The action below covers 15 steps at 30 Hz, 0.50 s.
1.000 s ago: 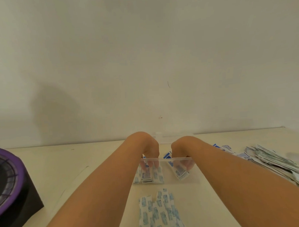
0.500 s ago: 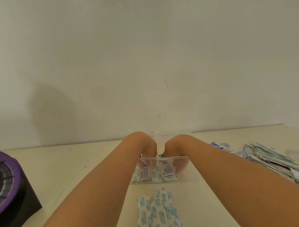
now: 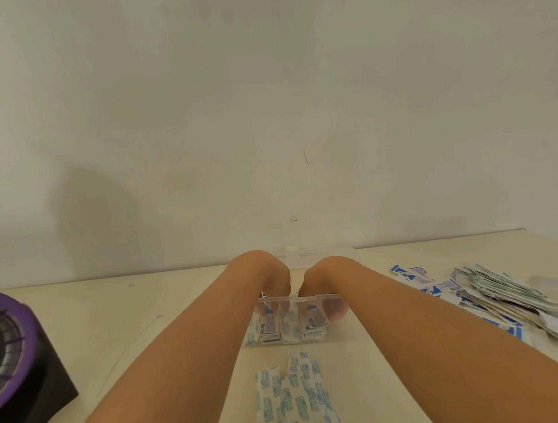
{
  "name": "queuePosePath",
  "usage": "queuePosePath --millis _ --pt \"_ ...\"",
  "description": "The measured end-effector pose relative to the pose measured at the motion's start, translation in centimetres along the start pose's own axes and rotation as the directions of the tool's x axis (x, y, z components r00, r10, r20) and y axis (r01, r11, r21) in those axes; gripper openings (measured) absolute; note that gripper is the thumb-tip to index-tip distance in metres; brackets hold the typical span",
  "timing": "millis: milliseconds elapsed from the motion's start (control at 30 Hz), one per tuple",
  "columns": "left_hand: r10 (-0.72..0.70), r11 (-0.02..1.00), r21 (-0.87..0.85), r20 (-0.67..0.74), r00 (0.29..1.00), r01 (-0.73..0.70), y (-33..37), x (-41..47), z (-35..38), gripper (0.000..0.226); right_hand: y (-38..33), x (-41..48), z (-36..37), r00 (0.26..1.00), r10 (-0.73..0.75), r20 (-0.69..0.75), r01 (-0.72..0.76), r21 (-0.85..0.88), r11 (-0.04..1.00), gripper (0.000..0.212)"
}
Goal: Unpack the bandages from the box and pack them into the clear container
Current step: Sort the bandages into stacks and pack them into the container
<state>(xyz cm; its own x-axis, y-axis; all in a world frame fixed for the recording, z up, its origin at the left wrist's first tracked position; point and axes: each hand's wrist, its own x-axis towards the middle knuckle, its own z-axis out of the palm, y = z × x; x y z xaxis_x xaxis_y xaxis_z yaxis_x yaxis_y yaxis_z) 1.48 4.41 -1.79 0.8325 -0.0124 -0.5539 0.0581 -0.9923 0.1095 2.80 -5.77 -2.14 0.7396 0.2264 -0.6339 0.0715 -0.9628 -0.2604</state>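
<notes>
The clear container [image 3: 307, 297] stands on the table in the middle, and both my wrists bend down into it. Seen through its front wall, the fingers of my left hand [image 3: 271, 285] hold a small upright stack of blue-printed bandages [image 3: 268, 328] at the container's left. My right hand [image 3: 319, 280] grips another small stack of bandages [image 3: 314, 321] to the right of it, slightly tilted. White bandages stand between and beside the stacks. No box is in view.
Several long white-and-blue bandage strips [image 3: 295, 399] lie in front of the container. A big loose pile of wrapped bandages [image 3: 499, 297] covers the table's right side. A black and purple object [image 3: 18, 350] stands at the left edge. The wall is close behind.
My right hand has brought its tilted bandage stack leftward and down into the container, beside the left stack. My left hand has stayed on its stack.
</notes>
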Motion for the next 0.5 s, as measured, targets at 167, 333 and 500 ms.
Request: queuePosePath --millis 167,333,500 --pt "0.030 0.999 0.025 -0.038 0.999 -0.029 -0.1 -0.5 -0.1 0.033 0.7 -0.9 -0.5 0.994 0.007 -0.105 -0.009 -0.018 1.000 0.046" --pt "0.125 0.972 -0.117 -0.478 0.869 -0.204 -0.8 -4.4 -0.2 0.035 2.0 -3.6 -2.0 0.919 -0.134 -0.371 0.160 0.040 0.986 0.045" --pt "0.049 0.844 -0.364 -0.680 0.731 -0.395 -3.8 -11.1 4.5 0.020 5.0 -9.3 0.3 0.581 -0.380 -0.720 0.583 0.043 0.811 0.021"
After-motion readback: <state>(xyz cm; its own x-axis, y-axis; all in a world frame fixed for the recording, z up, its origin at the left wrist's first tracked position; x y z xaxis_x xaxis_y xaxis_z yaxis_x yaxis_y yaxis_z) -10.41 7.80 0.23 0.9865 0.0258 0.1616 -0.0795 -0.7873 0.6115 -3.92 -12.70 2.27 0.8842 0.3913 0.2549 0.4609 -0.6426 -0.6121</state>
